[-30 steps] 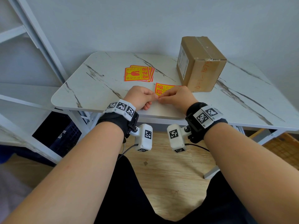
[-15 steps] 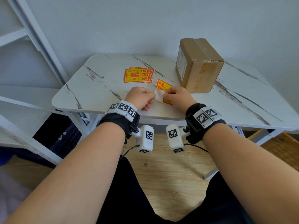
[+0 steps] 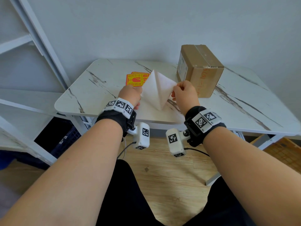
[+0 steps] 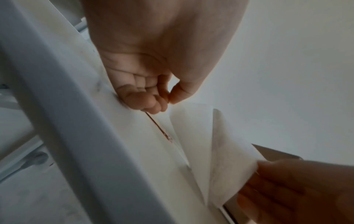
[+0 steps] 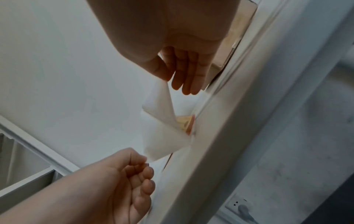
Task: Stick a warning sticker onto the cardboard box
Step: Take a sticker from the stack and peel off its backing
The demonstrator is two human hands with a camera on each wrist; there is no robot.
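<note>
A warning sticker [image 3: 157, 90] is held above the table's near edge, split into two white layers that spread like a tent, printed side hidden. My left hand [image 3: 140, 95] pinches the left layer [image 4: 191, 128] between thumb and forefinger. My right hand [image 3: 174, 88] pinches the right layer [image 5: 162, 136]. Which layer is the backing I cannot tell. The taped brown cardboard box [image 3: 200, 69] stands upright just behind my right hand, apart from it.
A stack of orange-and-yellow stickers [image 3: 135, 79] lies on the marble-look table [image 3: 97, 88] behind my left hand. A white shelf frame [image 3: 40, 46] rises at the left, with a dark blue crate [image 3: 61, 137] under the table. An orange crate [image 3: 286, 152] sits on the floor at the right.
The sticker has come up off the table and its two layers have been pulled open. My hands have moved apart, the left leftward and the right rightward.
</note>
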